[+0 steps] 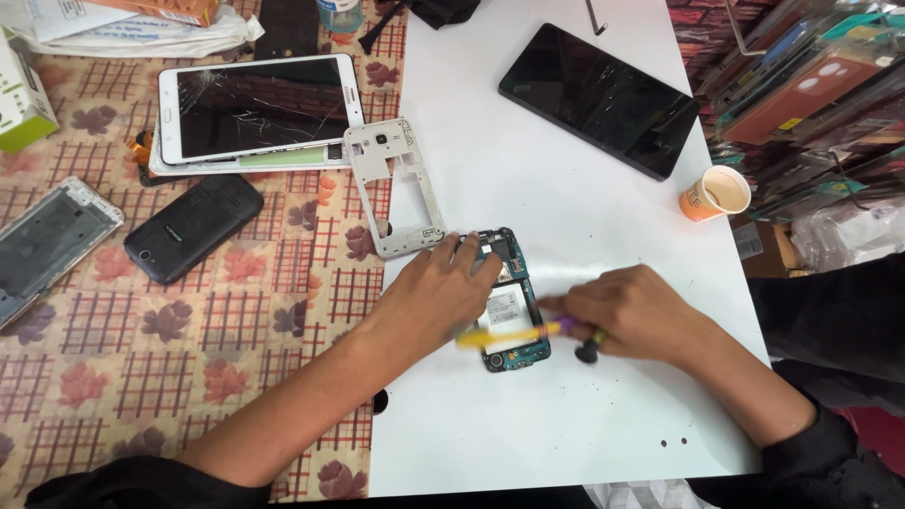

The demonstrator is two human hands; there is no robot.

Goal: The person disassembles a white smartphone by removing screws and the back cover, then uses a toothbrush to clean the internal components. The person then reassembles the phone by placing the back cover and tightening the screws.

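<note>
An opened smartphone (509, 302), its back removed and its teal circuit board and white-labelled battery exposed, is seen lying flat on the white work board (566, 188), near that board's left edge. The left hand (436, 292) is laid over the phone's upper left part; its fingers are held together and pressed flat against the frame, not clamped around it. The right hand (633, 311) is placed just right of the phone, with its fingers closed on a yellow-shafted tool with a purple grip (514, 333), which is held across the lower half of the phone. The tool is blurred, so its tip cannot be made out with certainty. A small dark knob-shaped object (587, 351) is noted beneath the right hand, touching the board.

A detached white phone mid-frame (393, 188) is found above and left of the phone, straddling the board's left edge. A black tablet (600, 98) is lying far above the phone, on the board, and an orange paper cup (715, 193) is standing up and right of it, at the board's right edge. Left of the phone, off the board on the patterned cloth (141, 330), a white tablet with a cracked screen (259, 108), a black handset (193, 227) and a grey phone shell (52, 240) are recorded.
</note>
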